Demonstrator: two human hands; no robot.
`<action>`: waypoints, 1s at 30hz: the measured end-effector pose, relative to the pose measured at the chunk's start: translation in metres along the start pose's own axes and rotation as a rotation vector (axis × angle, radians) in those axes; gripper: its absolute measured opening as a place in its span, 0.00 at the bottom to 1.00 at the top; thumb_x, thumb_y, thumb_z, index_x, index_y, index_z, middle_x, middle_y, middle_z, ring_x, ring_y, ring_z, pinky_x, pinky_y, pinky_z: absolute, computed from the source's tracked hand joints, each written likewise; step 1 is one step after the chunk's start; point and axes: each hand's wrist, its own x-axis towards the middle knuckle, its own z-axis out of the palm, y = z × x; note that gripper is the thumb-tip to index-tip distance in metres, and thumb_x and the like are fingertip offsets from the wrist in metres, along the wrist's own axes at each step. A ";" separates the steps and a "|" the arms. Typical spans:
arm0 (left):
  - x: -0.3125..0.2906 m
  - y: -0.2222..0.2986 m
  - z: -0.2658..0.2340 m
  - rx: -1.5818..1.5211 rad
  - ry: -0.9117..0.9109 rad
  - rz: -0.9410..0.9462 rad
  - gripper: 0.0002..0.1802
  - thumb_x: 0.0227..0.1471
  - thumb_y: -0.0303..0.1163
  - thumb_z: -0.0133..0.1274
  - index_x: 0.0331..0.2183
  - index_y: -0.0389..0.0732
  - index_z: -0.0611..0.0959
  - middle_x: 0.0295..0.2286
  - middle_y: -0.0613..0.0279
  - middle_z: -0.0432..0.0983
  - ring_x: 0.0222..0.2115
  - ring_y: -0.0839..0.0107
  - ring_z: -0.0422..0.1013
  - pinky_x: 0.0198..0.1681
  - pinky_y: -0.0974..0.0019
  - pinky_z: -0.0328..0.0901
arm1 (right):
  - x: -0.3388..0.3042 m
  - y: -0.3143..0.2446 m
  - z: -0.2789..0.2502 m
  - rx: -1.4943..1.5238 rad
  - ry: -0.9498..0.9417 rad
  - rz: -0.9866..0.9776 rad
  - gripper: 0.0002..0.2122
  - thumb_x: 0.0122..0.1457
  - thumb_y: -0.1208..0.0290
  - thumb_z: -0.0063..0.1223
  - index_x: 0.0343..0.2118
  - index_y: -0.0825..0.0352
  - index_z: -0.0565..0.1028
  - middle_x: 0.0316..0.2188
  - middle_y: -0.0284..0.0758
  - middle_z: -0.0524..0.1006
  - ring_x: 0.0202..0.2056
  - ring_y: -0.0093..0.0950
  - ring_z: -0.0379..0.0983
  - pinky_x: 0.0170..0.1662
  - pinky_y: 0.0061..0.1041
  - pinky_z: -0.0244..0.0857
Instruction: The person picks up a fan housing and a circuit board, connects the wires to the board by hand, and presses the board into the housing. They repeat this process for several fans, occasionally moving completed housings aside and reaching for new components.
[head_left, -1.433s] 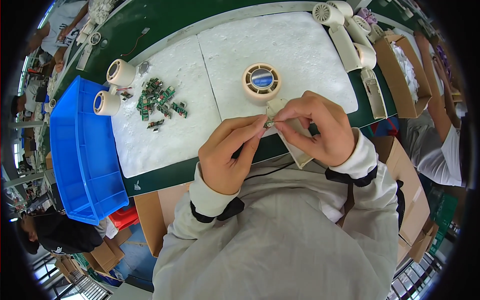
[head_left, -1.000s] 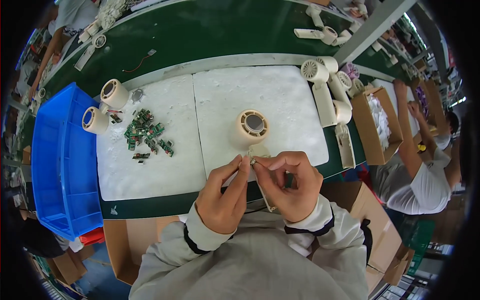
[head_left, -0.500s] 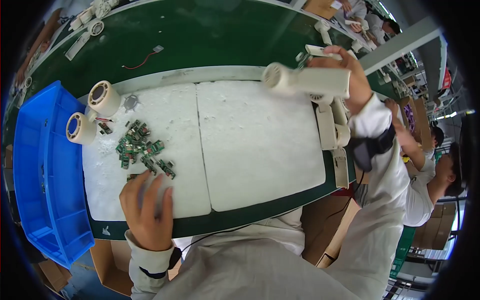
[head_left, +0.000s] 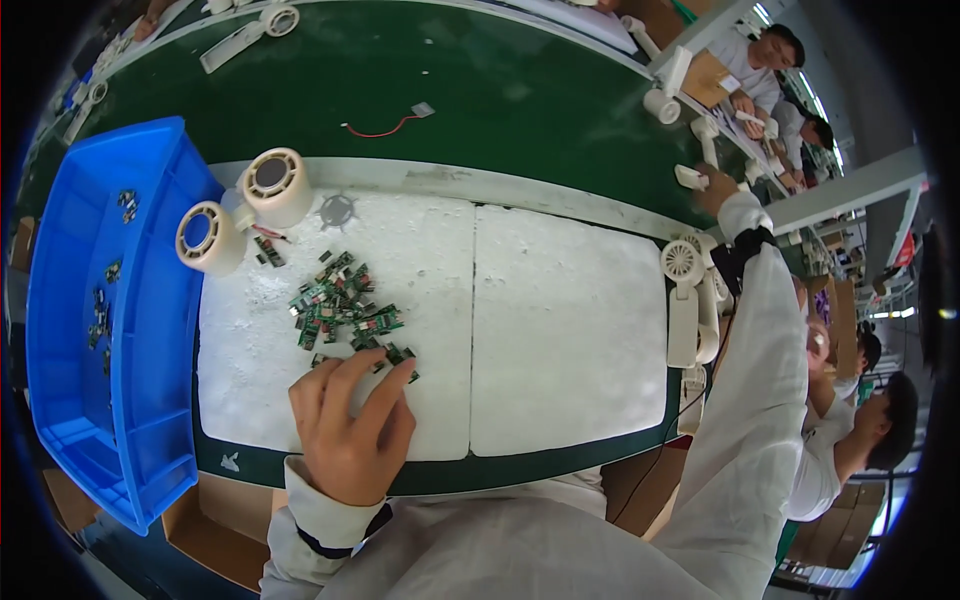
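Observation:
My left hand (head_left: 350, 430) reaches over the white foam mat with its fingers curved and apart. Its fingertips touch the near edge of a pile of small green circuit boards (head_left: 345, 300); no board is visibly gripped. Far off to the right, my right arm is stretched out. At its end, my right hand (head_left: 717, 190) is closed around a cream plastic part (head_left: 690, 178), mostly hidden by the fingers. Nearer to me, a cream handheld fan (head_left: 683, 262) lies on other cream housings (head_left: 690, 325) at the mat's right edge.
A blue bin (head_left: 155, 330) with several boards inside stands at the left. Beside it are two round cream motor housings (head_left: 275, 190) and a grey disc (head_left: 337, 210). A red-wired piece (head_left: 385, 128) lies on the green table (head_left: 520, 90). Co-workers (head_left: 765, 60) sit at the right.
My right hand has moved away to the far right, and the fan that was by it now lies on the stack. My left hand's fingertips have come onto the boards. The view has shifted.

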 end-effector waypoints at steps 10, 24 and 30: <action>0.001 -0.007 0.008 -0.050 0.008 0.064 0.20 0.41 0.26 0.66 0.41 0.48 0.87 0.46 0.67 0.76 0.43 0.63 0.70 0.48 0.58 0.61 | 0.025 0.035 0.030 -0.207 -0.169 -0.033 0.18 0.46 0.70 0.65 0.42 0.64 0.80 0.39 0.47 0.83 0.43 0.45 0.80 0.50 0.39 0.73; -0.003 -0.003 -0.001 -0.188 0.073 0.095 0.22 0.39 0.16 0.62 0.41 0.39 0.85 0.37 0.62 0.80 0.38 0.61 0.73 0.41 0.59 0.67 | -0.108 -0.148 -0.093 0.310 0.095 -0.575 0.10 0.44 0.79 0.62 0.29 0.69 0.71 0.21 0.37 0.72 0.23 0.27 0.71 0.29 0.28 0.65; 0.001 -0.006 0.000 -0.292 0.084 0.081 0.24 0.39 0.12 0.61 0.42 0.37 0.85 0.35 0.59 0.79 0.33 0.60 0.73 0.36 0.62 0.69 | -0.204 -0.224 -0.091 0.379 -0.088 -0.998 0.12 0.42 0.78 0.65 0.28 0.68 0.71 0.24 0.36 0.71 0.24 0.37 0.70 0.28 0.32 0.65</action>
